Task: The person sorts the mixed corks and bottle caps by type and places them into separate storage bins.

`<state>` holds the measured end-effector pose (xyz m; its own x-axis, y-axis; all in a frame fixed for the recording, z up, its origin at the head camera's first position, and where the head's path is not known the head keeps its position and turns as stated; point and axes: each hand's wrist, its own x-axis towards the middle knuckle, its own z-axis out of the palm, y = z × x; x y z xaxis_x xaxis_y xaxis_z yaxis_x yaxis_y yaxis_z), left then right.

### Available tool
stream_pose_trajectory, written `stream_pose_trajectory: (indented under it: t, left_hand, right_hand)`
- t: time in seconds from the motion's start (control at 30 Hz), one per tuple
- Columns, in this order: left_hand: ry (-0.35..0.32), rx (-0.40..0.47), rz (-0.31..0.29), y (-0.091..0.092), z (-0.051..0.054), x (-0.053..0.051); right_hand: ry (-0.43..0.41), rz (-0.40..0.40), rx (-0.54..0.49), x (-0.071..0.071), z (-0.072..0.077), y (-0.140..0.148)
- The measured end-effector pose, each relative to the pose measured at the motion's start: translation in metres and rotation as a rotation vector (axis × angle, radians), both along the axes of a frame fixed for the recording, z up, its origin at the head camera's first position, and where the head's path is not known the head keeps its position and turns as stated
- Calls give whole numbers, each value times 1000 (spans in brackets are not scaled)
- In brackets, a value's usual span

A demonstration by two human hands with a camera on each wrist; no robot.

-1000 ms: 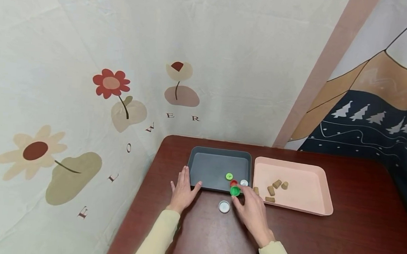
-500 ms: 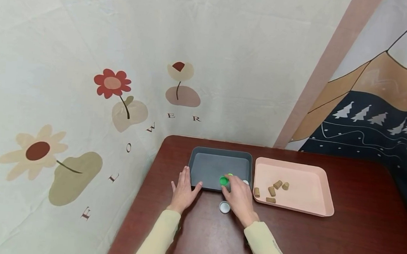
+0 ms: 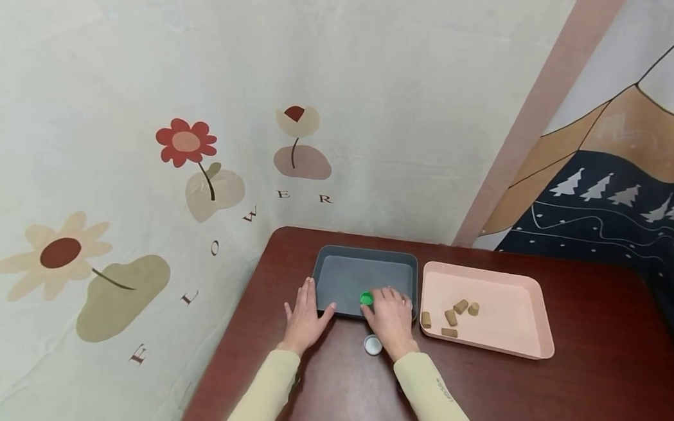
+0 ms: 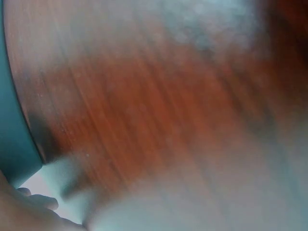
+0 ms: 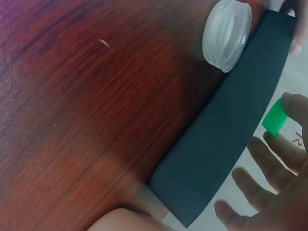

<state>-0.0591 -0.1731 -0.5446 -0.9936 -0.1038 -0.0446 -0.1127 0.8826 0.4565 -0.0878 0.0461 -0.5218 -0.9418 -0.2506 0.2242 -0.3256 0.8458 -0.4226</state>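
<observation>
My right hand pinches a green bottle cap between thumb and finger, low over the front part of the dark grey tray. In the right wrist view the green cap shows above the tray's wall, its other fingers spread. My left hand rests at the tray's front left corner with straight fingers. A translucent whitish cap lies on the table just before the tray. Behind my right hand, a sliver of a white cap shows; other small caps there are hidden.
Close to the right of the dark tray stands a pink tray with several brown corks in its left half. The reddish-brown table reaches back to a printed cloth wall.
My right hand has carried the green cap leftward and a little back, from the dark tray's front right edge to over its inside, covering the caps there. My left hand has stayed put.
</observation>
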Motion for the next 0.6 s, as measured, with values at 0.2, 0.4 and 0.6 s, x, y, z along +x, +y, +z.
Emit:
stream_pose_trajectory:
  t: [0.2,0.4,0.6]
  left_hand:
    - [-2,5,-4,2,-4,0]
    - [1,13,-6,3,-1,2]
    - [-4,1,-9,-2,0,2]
  right_hand:
    - [-4,-35,76,1,-3,-1]
    - [29,-42,-6,7,-4,16]
    - [88,-88,-137,26,-4,49]
